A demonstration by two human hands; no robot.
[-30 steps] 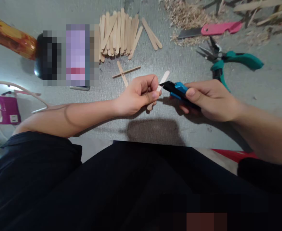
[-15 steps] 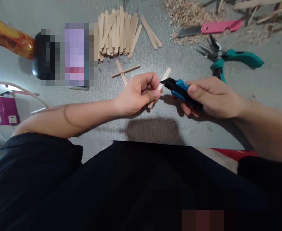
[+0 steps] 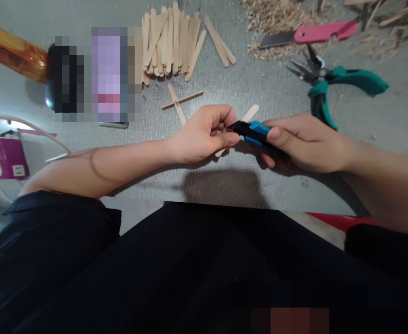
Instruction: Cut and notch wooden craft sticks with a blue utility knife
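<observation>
My left hand (image 3: 207,134) pinches a wooden craft stick (image 3: 250,113) that slants up to the right, its middle hidden by fingers and blade. In my right hand (image 3: 306,141) is a blue and black utility knife (image 3: 255,133), thumb on top. Its blade lies over the stick, close to my left fingertips; whether it cuts in cannot be made out. Just beyond my left hand, two craft sticks (image 3: 177,102) lie crossed on the table.
Behind are a pile of craft sticks (image 3: 169,44), two loose sticks (image 3: 221,42), wood shavings (image 3: 276,16), a pink-handled blade (image 3: 324,31) and green pliers (image 3: 359,80). At left lie a pixelated phone (image 3: 109,74), an amber-handled tool (image 3: 14,51) and a purple power socket (image 3: 3,157).
The knife has moved slightly left, its blade now nearer my left fingers. The held stick has tilted further to the right. The whole view has shifted a little.
</observation>
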